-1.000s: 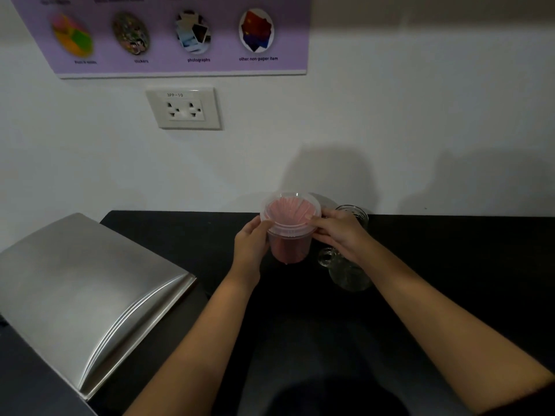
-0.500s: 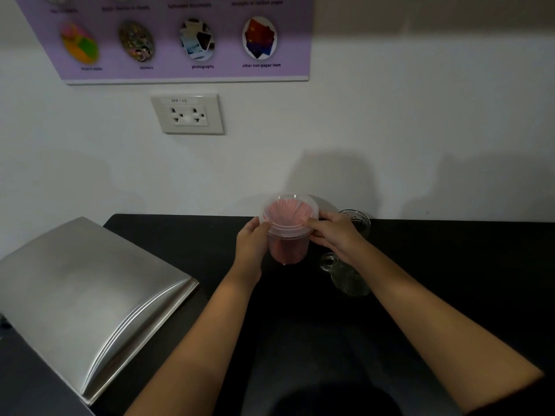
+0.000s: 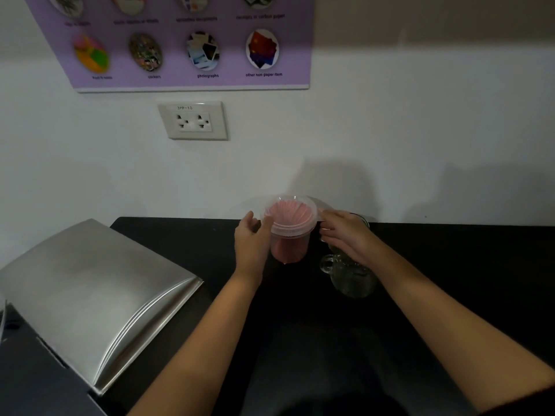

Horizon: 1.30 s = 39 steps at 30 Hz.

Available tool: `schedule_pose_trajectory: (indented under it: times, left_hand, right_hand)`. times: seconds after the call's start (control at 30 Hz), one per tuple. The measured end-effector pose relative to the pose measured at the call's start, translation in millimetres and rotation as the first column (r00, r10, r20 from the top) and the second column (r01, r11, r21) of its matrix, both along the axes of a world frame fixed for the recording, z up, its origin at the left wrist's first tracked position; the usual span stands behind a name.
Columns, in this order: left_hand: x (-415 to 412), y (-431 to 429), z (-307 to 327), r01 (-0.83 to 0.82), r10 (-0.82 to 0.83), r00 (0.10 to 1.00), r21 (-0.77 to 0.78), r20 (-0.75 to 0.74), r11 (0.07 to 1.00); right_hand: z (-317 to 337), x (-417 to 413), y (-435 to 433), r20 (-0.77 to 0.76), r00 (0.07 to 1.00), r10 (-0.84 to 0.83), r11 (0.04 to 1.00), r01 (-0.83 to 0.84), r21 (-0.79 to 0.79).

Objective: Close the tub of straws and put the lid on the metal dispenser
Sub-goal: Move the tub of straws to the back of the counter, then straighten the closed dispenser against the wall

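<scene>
Both grips sit loosely open beside the straw tub, left hand at nine o'clock, right hand at three; light, thin plastic, likely slippery, best pinched under its lidded rim.

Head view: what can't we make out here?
- Glass mug: upper part hidden behind the right hand.
- Tub lid seal: too blurred and dim to tell whether it is snapped shut.
- Left hand fingers: contact with the tub unclear, blurred.
- Metal dispenser: cut off by the left edge; only the top shows.
- Poster: top cropped, upper captions unreadable.
</scene>
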State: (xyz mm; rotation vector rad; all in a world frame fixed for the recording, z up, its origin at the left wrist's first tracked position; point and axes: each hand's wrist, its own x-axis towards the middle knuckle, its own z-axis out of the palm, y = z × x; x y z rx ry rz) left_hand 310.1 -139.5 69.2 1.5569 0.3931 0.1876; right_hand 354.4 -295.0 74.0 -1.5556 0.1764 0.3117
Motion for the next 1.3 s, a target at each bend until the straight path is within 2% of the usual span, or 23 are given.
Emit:
schedule_pose_trajectory:
  times: [0.37,0.6,0.77,0.9,1.17,1.3]
  left_hand:
    - [-69,-17,66,0.11,-0.119,0.989,0.094,0.088,0.989]
    - [-121,19,100,0.299,-0.334,0.937,0.264,0.1,0.917]
    - [-150,70,111,0.263,-0.323,0.934,0.316,0.155,0.912]
    - [-163,116,105,0.235,-0.302,0.939,0.33,0.167,0.914]
    - [-176,227,93,0.204,-0.304,0.93,0.394,0.209,0.896]
    - [-176,280,80,0.117,-0.241,0.949,0.487,0.201,0.866]
  right_hand:
    - [52,-65,-21,0.187,0.982,0.023,0.997,-0.008,-0.081]
    - [97,-114,3,0.35,0.925,0.147,0.989,-0.127,-0.079]
    - [111,-148,31,0.418,0.876,0.242,0.97,-0.207,-0.129]
    - [110,-163,58,0.412,0.863,0.292,0.953,-0.224,-0.206]
    - [80,-191,136,0.369,0.888,0.274,0.947,-0.183,-0.263]
    - [60,-207,173,0.457,0.864,0.21,0.94,-0.049,-0.338]
